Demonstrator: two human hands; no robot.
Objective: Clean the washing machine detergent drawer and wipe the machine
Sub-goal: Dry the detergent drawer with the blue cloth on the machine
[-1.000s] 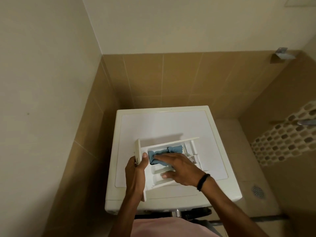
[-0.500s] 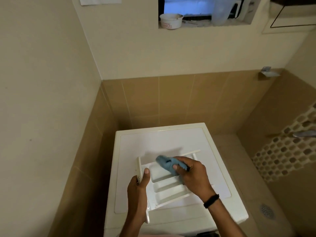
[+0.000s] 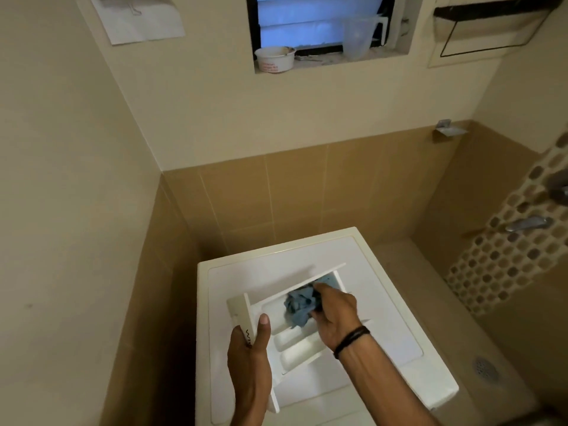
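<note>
The white detergent drawer [image 3: 296, 342] lies on top of the white washing machine [image 3: 396, 302], its front panel to the left. My left hand [image 3: 250, 361] grips that front panel, thumb hooked over its inner edge. My right hand [image 3: 335, 316] holds a bunched blue cloth [image 3: 299, 305] over the drawer's far compartments. Part of the cloth is hidden under my fingers.
The machine stands in a corner with a beige wall close on the left and brown tiles behind. A window ledge above holds a white tub [image 3: 274, 59] and a clear jug [image 3: 358, 38]. Tiled floor with a drain [image 3: 486, 368] lies to the right, taps [image 3: 527, 224] on the right wall.
The view has tilted upward, bringing the window into sight. My right hand has carried the cloth from the drawer's middle compartment toward its far end. My left hand keeps its grip on the front panel.
</note>
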